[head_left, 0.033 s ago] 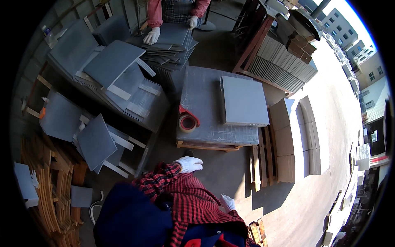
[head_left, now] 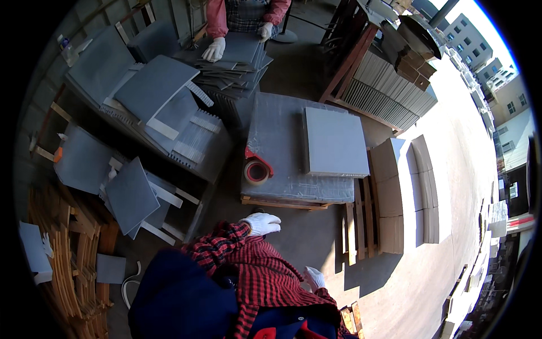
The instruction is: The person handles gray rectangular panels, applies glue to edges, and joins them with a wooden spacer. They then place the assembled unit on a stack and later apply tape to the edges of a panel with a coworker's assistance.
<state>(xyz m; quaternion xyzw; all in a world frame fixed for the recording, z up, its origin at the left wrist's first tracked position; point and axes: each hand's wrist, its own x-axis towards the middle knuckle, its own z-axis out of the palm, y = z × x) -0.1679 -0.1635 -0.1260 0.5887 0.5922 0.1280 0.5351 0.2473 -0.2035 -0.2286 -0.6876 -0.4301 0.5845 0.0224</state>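
Observation:
My left hand [head_left: 263, 224], in a white knit glove, hangs in front of my body with its fingers stretched out and nothing in it. It is nearest to the near edge of a plastic-wrapped grey stack [head_left: 276, 141] on a wooden pallet [head_left: 282, 203]. My right hand [head_left: 314, 278], gloved too, hangs lower at my right side, apart from any object; its fingers look loosely apart and empty. On the wrapped stack lie a red tape dispenser [head_left: 259, 169] with a roll of tape and a short pile of grey square panels [head_left: 337, 141].
A co-worker's gloved hands [head_left: 214, 50] rest on a pile of thin grey sheets [head_left: 240, 48] at the back. Grey slabs [head_left: 158, 85] crowd the left, above curved wooden strips [head_left: 79, 265]. To the right stand an empty-slatted pallet [head_left: 359, 220] and pale stacked blocks [head_left: 389, 198].
The co-worker's hand on the left side of the sheets has shifted slightly right. My left hand has moved a little right; the whole view has tilted slightly.

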